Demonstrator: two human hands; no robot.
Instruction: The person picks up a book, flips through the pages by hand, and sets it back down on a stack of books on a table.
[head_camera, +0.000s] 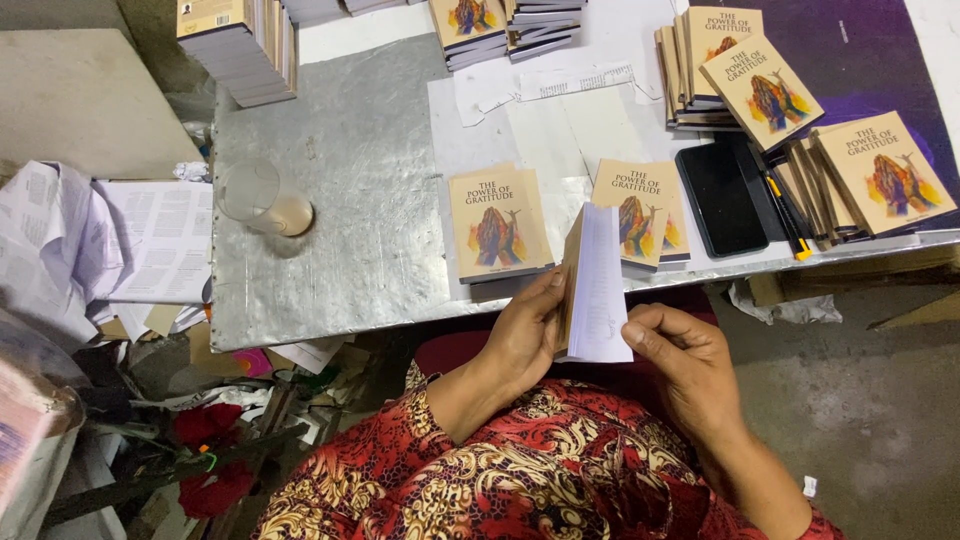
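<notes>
Left hand grips an open book by its spine. Right hand pinches its pages. Book held just off the worktop edge.

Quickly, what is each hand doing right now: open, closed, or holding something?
Left hand: closed on the spine side of the small book, holding it.
Right hand: closed on the book's page edges, thumb against them.

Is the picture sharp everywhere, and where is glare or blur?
Head view: books and hands are sharp; the metal table shows soft glare near the glass; the object at the lower left edge is blurred; the floor at lower right is dim.
</notes>
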